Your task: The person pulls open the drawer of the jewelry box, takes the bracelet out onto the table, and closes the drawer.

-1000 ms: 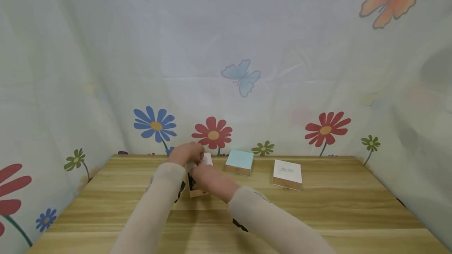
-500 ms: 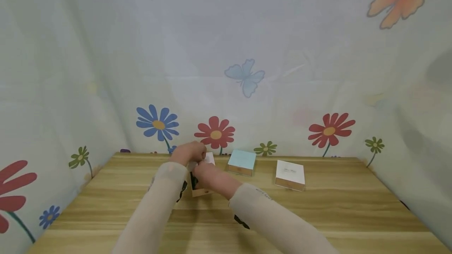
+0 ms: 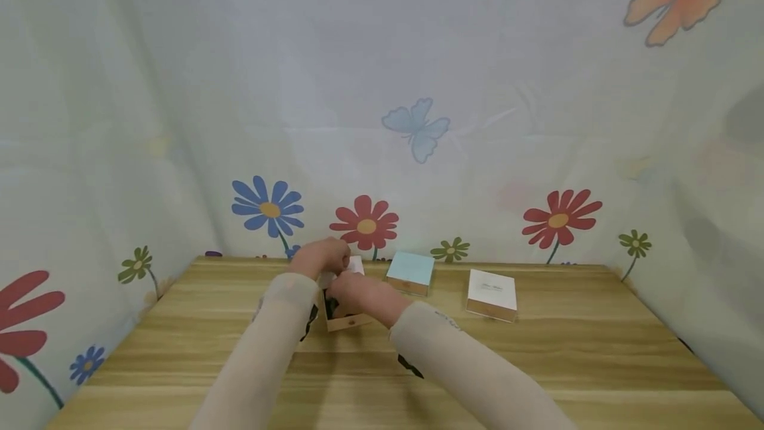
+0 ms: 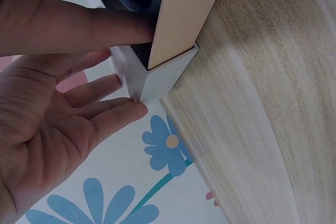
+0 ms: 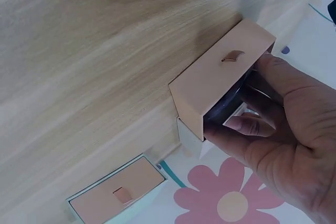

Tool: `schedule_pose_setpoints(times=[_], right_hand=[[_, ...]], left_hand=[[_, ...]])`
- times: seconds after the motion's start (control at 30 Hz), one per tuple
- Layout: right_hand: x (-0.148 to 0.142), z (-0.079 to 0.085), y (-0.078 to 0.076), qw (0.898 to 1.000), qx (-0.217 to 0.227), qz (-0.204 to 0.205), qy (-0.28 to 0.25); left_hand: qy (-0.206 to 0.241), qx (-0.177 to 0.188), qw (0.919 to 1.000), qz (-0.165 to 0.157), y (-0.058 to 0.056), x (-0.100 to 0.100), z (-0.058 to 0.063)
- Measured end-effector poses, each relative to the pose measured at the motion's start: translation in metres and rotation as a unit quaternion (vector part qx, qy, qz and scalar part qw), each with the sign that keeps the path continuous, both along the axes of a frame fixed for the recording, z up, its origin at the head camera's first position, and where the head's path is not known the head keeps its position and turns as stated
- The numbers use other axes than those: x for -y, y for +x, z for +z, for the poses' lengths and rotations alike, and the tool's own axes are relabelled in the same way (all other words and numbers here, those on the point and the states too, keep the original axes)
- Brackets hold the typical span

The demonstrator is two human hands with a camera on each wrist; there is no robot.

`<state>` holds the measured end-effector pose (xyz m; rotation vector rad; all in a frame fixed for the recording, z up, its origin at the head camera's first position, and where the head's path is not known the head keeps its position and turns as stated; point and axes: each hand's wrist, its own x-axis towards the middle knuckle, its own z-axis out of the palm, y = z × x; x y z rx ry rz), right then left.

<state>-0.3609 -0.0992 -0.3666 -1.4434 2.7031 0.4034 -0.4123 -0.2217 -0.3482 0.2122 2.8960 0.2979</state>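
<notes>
A white box with a peach pull-out drawer (image 3: 348,323) stands at the left of the table, its drawer partly out. My left hand (image 3: 319,257) holds the box's white sleeve (image 4: 163,80) from the far side, fingertips at its corner. Inside the drawer lies a dark, smooth, rounded object (image 5: 226,106) with a thick rim; its kind is unclear. My right hand (image 3: 370,294) has its thumb and fingers down in the drawer around this object. In the right wrist view the drawer front (image 5: 215,77) shows a small pull tab (image 5: 233,56).
To the right stand a pale blue box (image 3: 410,269) with a peach front and a white box (image 3: 492,292) with lettering on top. Behind the wooden table (image 3: 537,363) hangs a flowered cloth (image 3: 334,85).
The head view has shifted slightly. A little more of the drawer front shows under my right hand. Both hands stay at the box.
</notes>
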Motion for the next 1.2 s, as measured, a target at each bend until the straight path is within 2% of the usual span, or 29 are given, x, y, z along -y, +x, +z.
schedule_pose_setpoints(times=[0.1,0.27,0.43,0.5,0.6,0.7,0.83,0.97,1.1,1.2], right_hand=[[0.000,0.001,-0.001,1.000,0.007,0.005,-0.002],[0.000,0.002,-0.004,1.000,0.014,0.006,-0.008],[0.003,0.000,-0.004,0.997,0.067,-0.020,-0.045],[0.005,0.000,-0.004,0.995,0.075,-0.033,-0.048],[0.008,0.000,-0.003,0.996,0.066,-0.050,-0.034],[0.011,0.000,-0.003,0.998,0.048,-0.049,-0.015],[0.011,0.002,-0.007,1.000,0.029,-0.012,0.006],[0.010,0.002,-0.009,0.999,0.037,0.006,-0.008],[0.006,0.000,-0.007,0.997,0.058,-0.017,-0.042],[0.001,-0.002,-0.006,0.996,0.059,-0.025,-0.060]], left_hand=[[0.002,0.001,1.0000,0.000,0.002,0.000,0.001],[0.002,-0.004,0.9998,-0.020,0.002,0.000,0.000],[0.003,-0.001,1.0000,-0.002,0.000,0.002,-0.004],[0.002,0.000,1.0000,0.003,0.000,0.002,-0.005],[0.000,-0.003,1.0000,0.002,0.001,0.001,-0.004],[0.000,-0.007,1.0000,0.001,0.004,0.001,-0.001],[-0.006,-0.011,0.9999,0.000,0.004,0.001,0.005],[-0.010,-0.012,0.9999,0.000,0.002,0.003,0.004],[-0.010,-0.011,0.9999,0.002,-0.001,0.002,0.000],[-0.007,-0.012,0.9999,0.003,-0.001,0.000,-0.002]])
